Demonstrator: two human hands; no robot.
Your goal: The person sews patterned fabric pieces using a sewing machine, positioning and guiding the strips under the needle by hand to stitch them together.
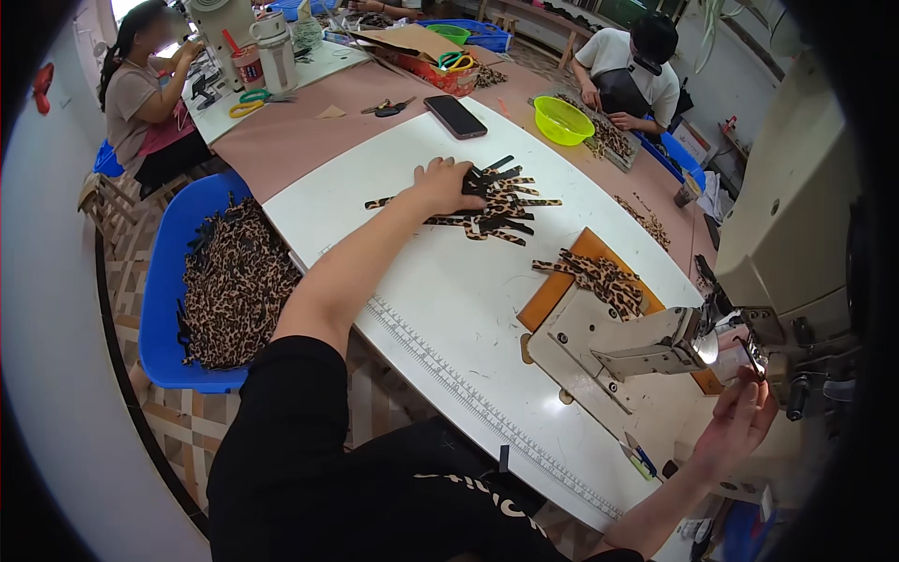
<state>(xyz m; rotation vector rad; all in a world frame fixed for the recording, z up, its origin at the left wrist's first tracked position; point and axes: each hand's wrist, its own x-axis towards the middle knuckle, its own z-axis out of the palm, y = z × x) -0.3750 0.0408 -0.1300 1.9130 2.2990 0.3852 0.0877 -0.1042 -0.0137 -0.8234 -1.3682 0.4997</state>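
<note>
Left hand [442, 189], fingers apart, on spotted strips [510, 201] toward table [449, 290] far edge; hard push might spill them. Right hand [743, 417] by sewing machine [787, 244]: can't tell if pinching; slip might hurt.

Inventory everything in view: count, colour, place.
Table: one, white, centre
Loose strips: uncountable, leopard-print, on table
Strip bunch: one, leopard-print, over orange board
Strip tub: one, blue, table's left
Sewing machine: one, cream, right
Phone: one, dark, table's far side
Measuring scale: one, white, near edge
Bowls: two, green shades, beyond table
Scissors: two, green and yellow, beyond table
People: two clearly, pale tops, far corners
Left grip: one, bare, on loose strips
Right grip: one, bare, at machine head
</note>
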